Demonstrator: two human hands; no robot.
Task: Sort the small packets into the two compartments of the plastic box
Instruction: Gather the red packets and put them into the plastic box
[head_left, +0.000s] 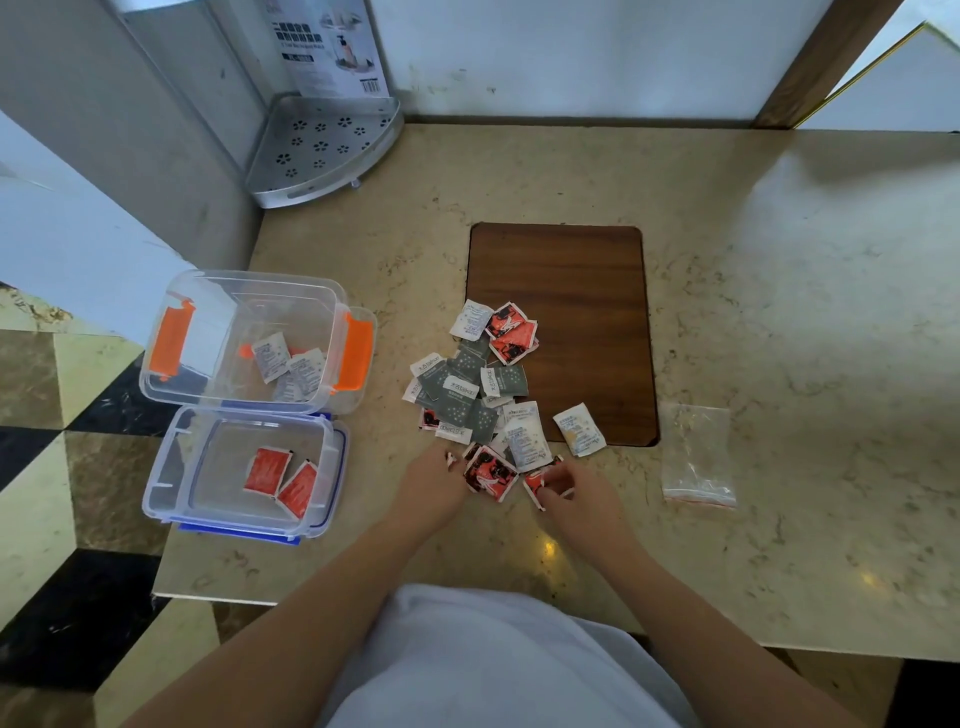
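A pile of small packets (480, 387), red, grey and white, lies on the marble counter and over the edge of a brown board. At the left stand two clear plastic boxes. The far one with orange clips (244, 340) holds white packets (288, 364). The near one with blue clips (244, 470) holds two red packets (280, 478). My left hand (434, 480) rests at the pile's near edge, fingers touching a red packet (491, 475). My right hand (569, 493) pinches another red packet (535, 483) at the pile's near right.
The brown board (566, 291) is set into the counter behind the pile. A clear zip bag (698, 457) lies to the right. A metal corner shelf (322, 150) leans at the back left. The counter's left edge (161, 566) drops to a tiled floor just beside the boxes.
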